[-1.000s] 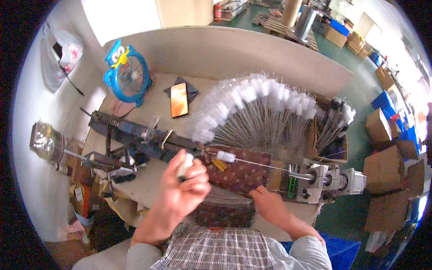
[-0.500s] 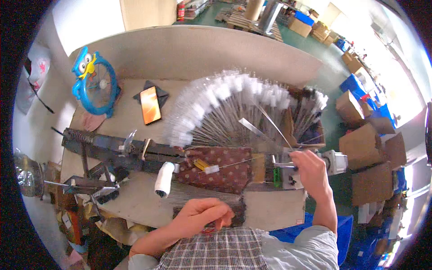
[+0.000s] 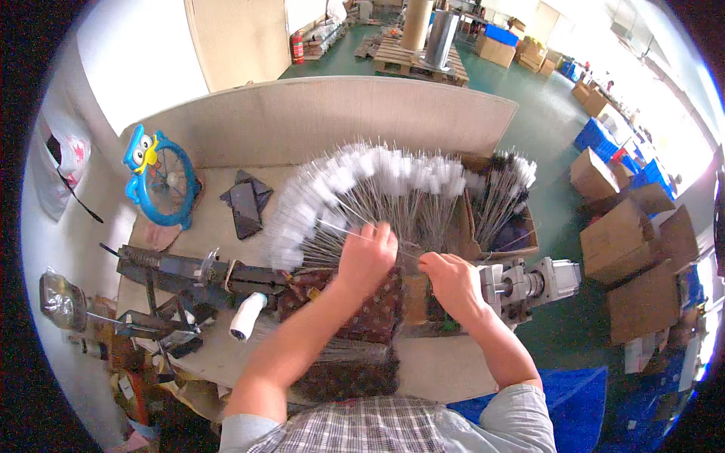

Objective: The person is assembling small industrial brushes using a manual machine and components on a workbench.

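white brushes (image 3: 393, 170); red-marked plastic bag (image 3: 66, 162)

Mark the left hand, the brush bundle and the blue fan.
Left hand (image 3: 368, 260): head view, back of the hand.
Brush bundle (image 3: 393, 202): head view, wire stems.
Blue fan (image 3: 171, 180): head view, middle of the grille.

Fanned brushes (image 3: 377, 172) wall off the far side, a metal spindle unit (image 3: 521, 285) the right; bare worktop (image 3: 434, 362) between spotted cloth (image 3: 381, 317) and right forearm (image 3: 498, 351) leaves passage
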`<state>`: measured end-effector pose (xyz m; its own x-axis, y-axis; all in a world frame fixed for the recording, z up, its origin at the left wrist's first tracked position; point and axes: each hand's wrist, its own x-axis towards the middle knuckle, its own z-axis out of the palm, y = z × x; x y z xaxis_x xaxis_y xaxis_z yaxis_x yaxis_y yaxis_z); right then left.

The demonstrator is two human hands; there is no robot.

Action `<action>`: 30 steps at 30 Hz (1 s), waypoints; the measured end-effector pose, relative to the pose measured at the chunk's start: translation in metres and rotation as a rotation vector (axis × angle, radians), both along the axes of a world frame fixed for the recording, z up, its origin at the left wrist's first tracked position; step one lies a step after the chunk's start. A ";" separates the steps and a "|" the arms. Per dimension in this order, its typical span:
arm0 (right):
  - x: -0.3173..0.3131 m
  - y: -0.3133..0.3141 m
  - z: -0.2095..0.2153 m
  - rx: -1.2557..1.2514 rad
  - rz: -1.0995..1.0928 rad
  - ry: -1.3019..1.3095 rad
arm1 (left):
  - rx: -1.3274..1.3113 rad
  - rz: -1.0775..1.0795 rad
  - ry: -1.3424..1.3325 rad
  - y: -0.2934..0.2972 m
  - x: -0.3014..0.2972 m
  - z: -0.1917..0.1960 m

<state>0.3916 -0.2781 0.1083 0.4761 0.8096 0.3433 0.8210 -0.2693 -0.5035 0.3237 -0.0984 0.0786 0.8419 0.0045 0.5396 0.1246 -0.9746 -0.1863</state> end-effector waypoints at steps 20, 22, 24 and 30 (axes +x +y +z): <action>-0.069 0.139 -0.016 0.098 0.406 0.001 | -1.981 0.366 -0.324 0.001 -0.205 -0.039; -0.077 0.146 -0.018 0.075 0.407 -0.008 | -1.984 0.395 -0.349 0.010 -0.214 -0.037; -0.084 0.153 -0.017 0.023 0.372 -0.030 | -2.226 0.305 -0.642 0.019 -0.216 -0.029; -0.085 0.157 -0.009 -0.055 0.340 -0.085 | -1.748 0.400 -0.032 0.018 -0.179 -0.002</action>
